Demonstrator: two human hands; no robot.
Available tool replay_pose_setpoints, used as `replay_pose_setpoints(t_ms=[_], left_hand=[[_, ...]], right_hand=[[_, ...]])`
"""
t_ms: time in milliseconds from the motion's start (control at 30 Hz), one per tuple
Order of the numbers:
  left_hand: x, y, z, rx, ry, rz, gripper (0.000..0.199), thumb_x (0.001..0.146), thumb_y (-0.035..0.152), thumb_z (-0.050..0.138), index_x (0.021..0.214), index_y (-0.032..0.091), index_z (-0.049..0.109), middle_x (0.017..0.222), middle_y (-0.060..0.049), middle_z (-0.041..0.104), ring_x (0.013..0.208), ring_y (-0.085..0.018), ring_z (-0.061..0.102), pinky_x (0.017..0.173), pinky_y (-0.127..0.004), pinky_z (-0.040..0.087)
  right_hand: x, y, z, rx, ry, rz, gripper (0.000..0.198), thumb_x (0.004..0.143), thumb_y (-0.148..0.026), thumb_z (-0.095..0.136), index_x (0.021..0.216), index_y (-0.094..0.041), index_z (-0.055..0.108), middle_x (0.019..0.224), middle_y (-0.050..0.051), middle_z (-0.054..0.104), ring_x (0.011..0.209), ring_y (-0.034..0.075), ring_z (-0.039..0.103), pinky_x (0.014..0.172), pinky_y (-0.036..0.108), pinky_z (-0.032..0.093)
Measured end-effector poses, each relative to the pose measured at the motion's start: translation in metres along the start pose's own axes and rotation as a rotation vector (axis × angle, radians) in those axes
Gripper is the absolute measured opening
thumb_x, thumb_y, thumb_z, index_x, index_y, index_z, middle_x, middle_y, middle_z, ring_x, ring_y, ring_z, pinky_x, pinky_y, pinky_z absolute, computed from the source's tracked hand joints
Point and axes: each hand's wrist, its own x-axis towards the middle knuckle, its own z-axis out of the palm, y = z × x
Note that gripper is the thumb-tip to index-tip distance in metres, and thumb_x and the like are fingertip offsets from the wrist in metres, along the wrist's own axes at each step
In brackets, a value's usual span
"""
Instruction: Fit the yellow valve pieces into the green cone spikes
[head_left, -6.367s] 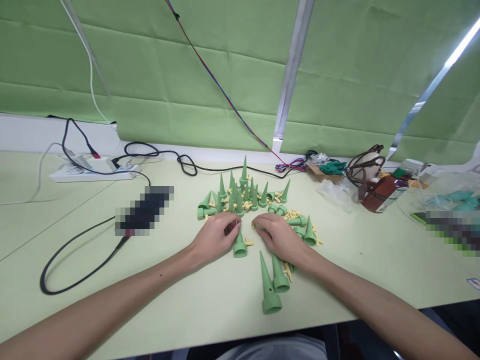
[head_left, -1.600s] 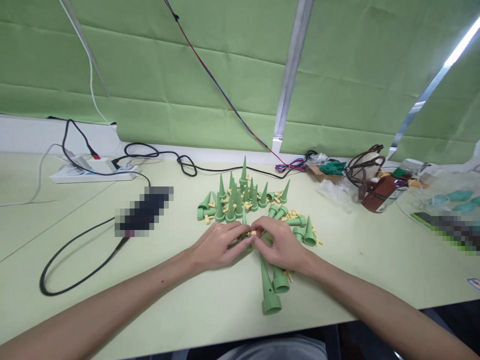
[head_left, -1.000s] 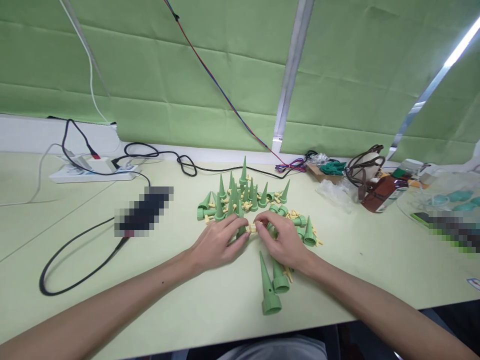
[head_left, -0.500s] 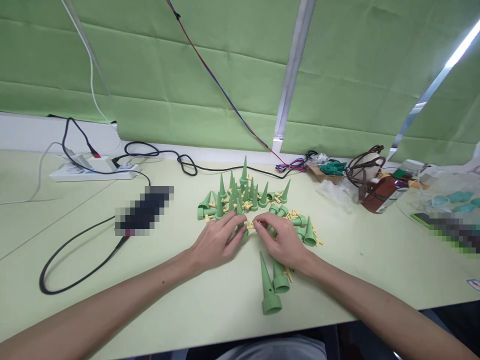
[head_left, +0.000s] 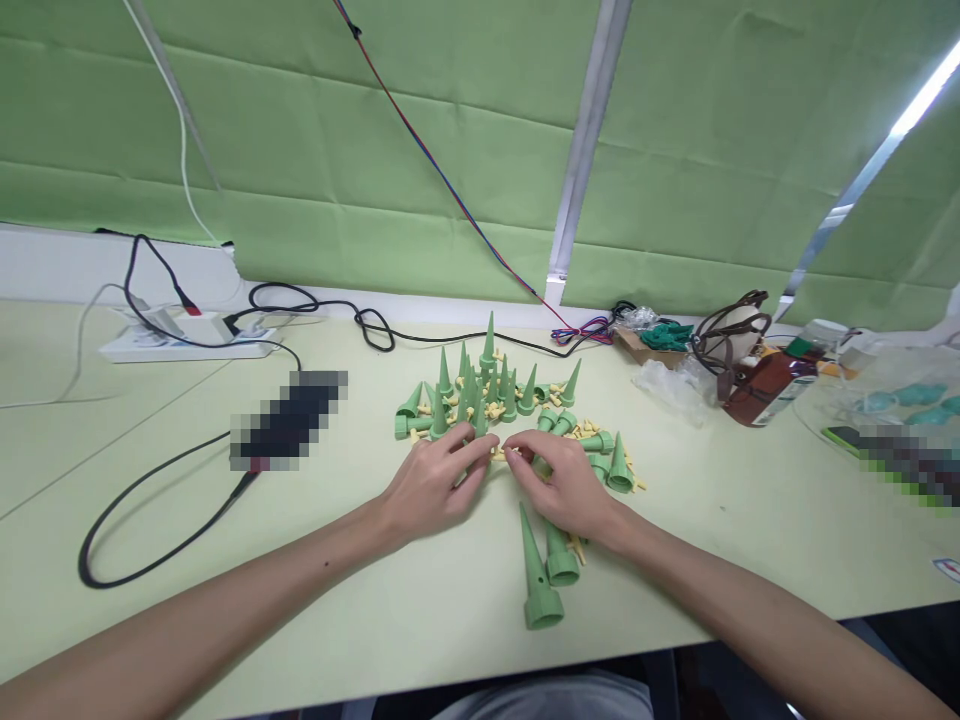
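My left hand (head_left: 439,474) is closed, thumb and fingers pinched around a green watering spike (head_left: 480,420) whose lower part the fingers mostly hide. A small yellow valve piece (head_left: 499,454) shows between both hands' fingertips, with my right hand (head_left: 561,482) pinching its right side. Just behind the hands stands a cluster of upright green spikes (head_left: 488,345), with yellow valves (head_left: 495,410) among them. More green spikes lie right of my right hand, near a pile of loose yellow valves (head_left: 589,428). Nearest me, a green spike (head_left: 541,590) lies with its wide cap toward the table edge.
On the left are a blurred dark device (head_left: 289,420) with a black cable (head_left: 94,520) and a white power strip (head_left: 191,345). At the right stand a brown bottle (head_left: 769,388), a plastic bag (head_left: 671,388) and a cardboard box (head_left: 652,350). A green curtain (head_left: 450,150) hangs behind.
Both hands have shifted only slightly at the fingertips. The green part seen at my left fingertips is now more covered; the yellow valve piece stays between the hands.
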Motion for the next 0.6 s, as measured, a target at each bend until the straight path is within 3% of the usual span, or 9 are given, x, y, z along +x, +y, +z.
replay_pose_setpoints(t_ms=[600], left_hand=[[-0.0007, -0.0009, 0.0023, -0.001, 0.088, -0.016, 0.021, 0.092, 0.012, 0.053, 0.109, 0.017, 0.064, 0.076, 0.000, 0.053, 0.050, -0.007, 0.042, 0.048, -0.021, 0.033]], right_hand=[[0.0000, -0.0028, -0.0017, -0.018, 0.020, 0.050, 0.019, 0.093, -0.017, 0.049, 0.095, -0.017, 0.068, 0.070, 0.001, 0.065, 0.060, 0.014, 0.058, 0.060, 0.025, 0.045]])
